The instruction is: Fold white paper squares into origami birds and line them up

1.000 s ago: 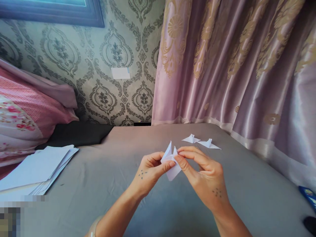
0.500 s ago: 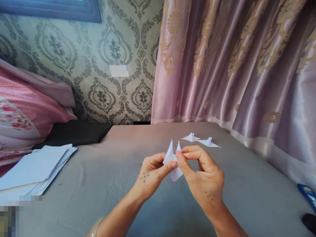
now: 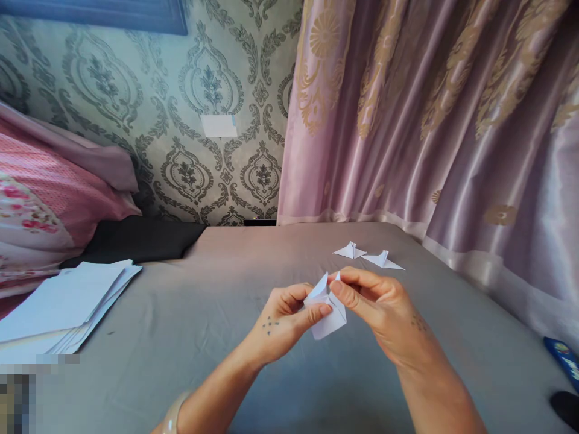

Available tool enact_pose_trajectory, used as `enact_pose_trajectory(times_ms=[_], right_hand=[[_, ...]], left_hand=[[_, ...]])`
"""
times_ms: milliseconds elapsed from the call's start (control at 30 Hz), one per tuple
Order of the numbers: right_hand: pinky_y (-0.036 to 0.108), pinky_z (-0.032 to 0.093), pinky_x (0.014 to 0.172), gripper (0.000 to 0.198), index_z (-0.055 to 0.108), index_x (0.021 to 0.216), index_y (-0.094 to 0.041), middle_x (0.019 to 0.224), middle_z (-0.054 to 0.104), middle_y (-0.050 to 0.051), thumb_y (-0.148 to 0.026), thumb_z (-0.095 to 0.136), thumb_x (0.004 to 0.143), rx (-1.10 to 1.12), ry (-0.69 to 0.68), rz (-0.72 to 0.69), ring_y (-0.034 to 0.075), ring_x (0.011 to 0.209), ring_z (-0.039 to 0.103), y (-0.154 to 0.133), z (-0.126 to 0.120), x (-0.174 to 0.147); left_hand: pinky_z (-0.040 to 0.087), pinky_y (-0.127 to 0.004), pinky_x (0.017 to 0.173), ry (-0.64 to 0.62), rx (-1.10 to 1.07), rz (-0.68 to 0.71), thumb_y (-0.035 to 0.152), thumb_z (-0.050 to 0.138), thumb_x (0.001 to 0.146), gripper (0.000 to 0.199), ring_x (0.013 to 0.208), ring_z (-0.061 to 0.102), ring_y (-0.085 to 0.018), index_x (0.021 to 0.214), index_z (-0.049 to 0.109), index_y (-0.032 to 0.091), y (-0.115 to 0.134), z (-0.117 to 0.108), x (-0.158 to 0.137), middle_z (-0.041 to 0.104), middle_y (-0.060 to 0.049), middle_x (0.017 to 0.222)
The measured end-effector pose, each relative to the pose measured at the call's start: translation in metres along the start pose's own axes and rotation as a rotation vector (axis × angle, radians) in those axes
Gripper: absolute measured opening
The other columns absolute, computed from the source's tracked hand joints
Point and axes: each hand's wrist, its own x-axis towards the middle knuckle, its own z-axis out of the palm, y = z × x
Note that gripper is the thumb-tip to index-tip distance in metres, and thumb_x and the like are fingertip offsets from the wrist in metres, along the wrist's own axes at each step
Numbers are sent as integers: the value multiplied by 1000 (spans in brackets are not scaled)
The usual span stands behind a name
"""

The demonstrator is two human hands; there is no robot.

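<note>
A small piece of folded white paper (image 3: 329,322) is held up over the grey sheet, with two pointed flaps at its top. My left hand (image 3: 289,313) pinches its left side, thumb across the front and fingers behind. The thumb and forefinger of my right hand (image 3: 373,301) are closed on the right-hand flap near its tip. Part of the paper is hidden behind my left thumb and my right fingers. Just beyond my right hand, two folded white paper figures (image 3: 350,250) (image 3: 383,260) lie side by side on the sheet.
A stack of white paper sheets (image 3: 67,301) lies at the left, before a black folded cloth (image 3: 140,241) and pink floral fabric (image 3: 40,205). The grey sheet (image 3: 203,337) covers the surface. Pink curtains (image 3: 362,120) hang behind on the right. A blue object (image 3: 563,361) sits at the right edge.
My hands have shifted slightly right with the folded paper. The paper has tilted, showing more of its lower front. My right hand has turned, its wrist swinging out to the right.
</note>
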Motion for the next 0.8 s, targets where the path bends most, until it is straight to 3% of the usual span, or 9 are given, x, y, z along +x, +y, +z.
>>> enact_pose_trajectory(times_ms=[167, 367, 500, 600, 733, 800], right_hand=[[27, 45, 64, 20, 64, 68, -22, 68, 56, -2, -32, 65, 84, -202, 179, -163, 12, 65, 53, 1, 10, -3], [27, 46, 67, 19, 58, 67, -21, 70, 58, -1, -27, 63, 85, -424, 381, -353, 13, 69, 55, 7, 25, -3], [29, 51, 70, 19, 67, 85, -22, 79, 65, 1, -40, 63, 85, -300, 282, -159, 15, 73, 61, 13, 22, 5], [32, 53, 75, 41, 67, 105, -20, 89, 70, 6, -54, 58, 85, -117, 157, 22, 19, 84, 66, 19, 19, 11], [32, 50, 76, 42, 68, 98, -18, 87, 71, 6, -56, 59, 84, -61, 16, 126, 20, 86, 65, 29, 28, 16], [29, 48, 73, 36, 69, 90, -18, 83, 70, 4, -52, 63, 82, -70, 33, 131, 18, 80, 64, 33, 35, 16]], left_hand=[[42, -26, 64, 18, 8, -17, 34, 78, 72, 22, 66, 53, -13, 67, 69, 14, -2, -2, 1, 62, -3, 68], [38, -25, 62, 22, 6, -63, 38, 75, 74, 26, 63, 50, -12, 71, 69, 13, -4, 0, 0, 58, -1, 65], [39, -24, 62, 133, -183, -98, 33, 77, 71, 23, 65, 53, -12, 75, 69, 13, -4, 0, 3, 61, -2, 69], [44, -24, 69, 303, -470, -124, 28, 76, 72, 21, 72, 58, -14, 84, 68, 14, -4, -3, 9, 65, -4, 80], [47, -23, 73, 418, -626, -128, 22, 79, 69, 21, 74, 59, -12, 83, 66, 14, -3, -9, 14, 65, -3, 82], [47, -22, 73, 413, -622, -130, 22, 79, 68, 21, 76, 60, -12, 83, 67, 13, -4, -9, 14, 65, -3, 83]])
